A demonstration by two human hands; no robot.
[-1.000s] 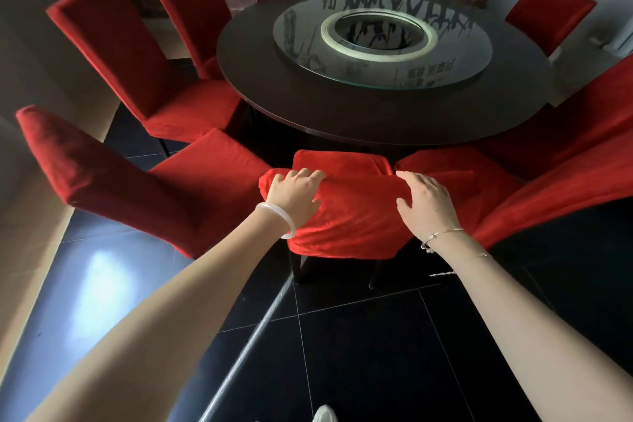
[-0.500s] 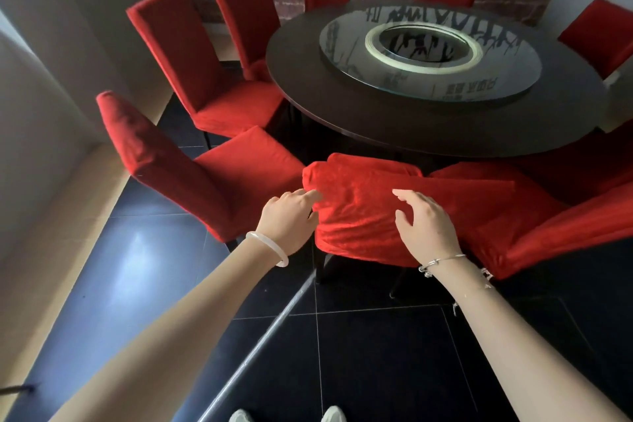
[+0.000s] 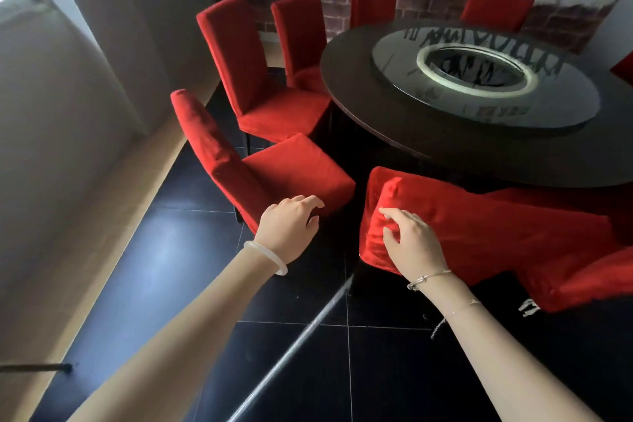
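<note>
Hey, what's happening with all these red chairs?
A person stands behind a red cloth-covered chair tucked against the round dark table. Their right hand rests on its draped backrest, while the left hand, holding nothing, reaches toward the seat corner of the neighbouring red chair. They seem to be straightening the seating.

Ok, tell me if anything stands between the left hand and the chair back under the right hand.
Nothing visible does. The left hand hovers beside the chair back, only dark floor in the gap. The right hand rests on its left end. The neighbouring seat lies beyond the left hand.
</note>
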